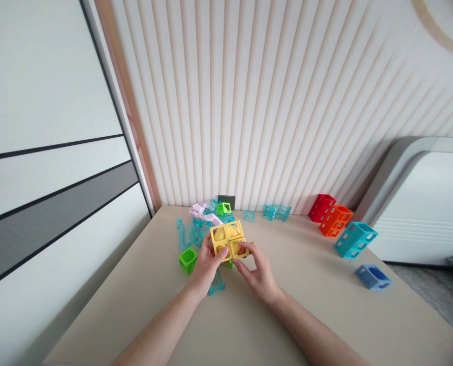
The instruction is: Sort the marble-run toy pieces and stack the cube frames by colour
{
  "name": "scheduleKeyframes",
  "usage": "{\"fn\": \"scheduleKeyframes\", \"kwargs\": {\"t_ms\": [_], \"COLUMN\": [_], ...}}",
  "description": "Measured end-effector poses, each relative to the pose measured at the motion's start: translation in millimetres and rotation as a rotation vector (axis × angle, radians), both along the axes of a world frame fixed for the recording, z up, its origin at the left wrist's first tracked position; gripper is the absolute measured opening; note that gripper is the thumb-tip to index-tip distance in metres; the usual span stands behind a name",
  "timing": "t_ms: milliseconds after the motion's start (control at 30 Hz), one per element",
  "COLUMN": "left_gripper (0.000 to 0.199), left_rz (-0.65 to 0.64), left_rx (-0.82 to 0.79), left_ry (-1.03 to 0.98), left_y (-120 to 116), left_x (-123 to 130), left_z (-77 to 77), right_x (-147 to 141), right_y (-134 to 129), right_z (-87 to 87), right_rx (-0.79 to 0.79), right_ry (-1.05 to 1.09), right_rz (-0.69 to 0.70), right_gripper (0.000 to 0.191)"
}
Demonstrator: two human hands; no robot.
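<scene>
A yellow block of joined hollow cubes (229, 240), two across and two down on the side facing me, is held up above the table. My left hand (206, 264) grips its lower left, with the thumb across the front. At its lower right corner, my right hand (257, 272) pinches it between thumb and fingers. A green hollow cube (188, 260) rests on the table just left of my left hand. Another green piece shows partly behind the yellow block. Below the block lies a clear teal track piece (216, 285), its upper part hidden.
Clear teal track pieces (193, 231) and a lilac piece (199, 210) are heaped at the back left. Another teal piece (277, 212) lies by the wall. Red (321, 207), orange (335, 220), teal (355, 240) and blue (373, 277) cube blocks line the table's right side.
</scene>
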State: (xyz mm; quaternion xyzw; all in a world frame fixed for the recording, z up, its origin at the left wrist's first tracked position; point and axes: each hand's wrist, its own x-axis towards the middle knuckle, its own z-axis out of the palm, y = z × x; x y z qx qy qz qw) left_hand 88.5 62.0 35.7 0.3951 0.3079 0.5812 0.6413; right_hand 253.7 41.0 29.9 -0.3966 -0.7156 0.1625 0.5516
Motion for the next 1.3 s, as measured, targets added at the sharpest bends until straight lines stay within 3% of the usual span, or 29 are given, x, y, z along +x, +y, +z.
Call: {"fn": "scheduleKeyframes", "kwargs": {"t_ms": [267,500,767,1000,1100,1300], "left_gripper": [0.073,0.073,0.067,0.06,0.064,0.066], "left_rz": [0.028,-0.002,0.02,0.038,-0.012,-0.073], "left_rx": [0.058,0.04,0.089,0.099,0.071,0.109], "left_ry": [0.051,0.036,0.085,0.093,0.043,0.029], "left_y": [-3.3,-3.9,-4.8,-6.0,-6.5,-7.6], "left_x": [-1.2,-1.5,-3.5,-4.6,-4.6,-2.6], "left_z": [1.7,4.9,7.3,4.7,1.5,2.7], "right_x": [0.0,-0.3,-1.7,0.9,2.1,-1.9], "right_y": [-1.1,1.5,1.6,-5.2,-5.4,0.2], "right_z": [-5.8,-10.1,-14.4,-5.4,-1.3,-7.6], "right_rx": [0.047,0.074,0.036,0.098,0.039,-0.261], "right_ry": [-0.024,0.0,0.049,0.051,0.164,0.328], "right_rz": [0.096,0.02,-0.014,-0.032,-0.09,0.047], "right_gripper": [0.03,0.024,0.03,0.035,0.032,0.044]}}
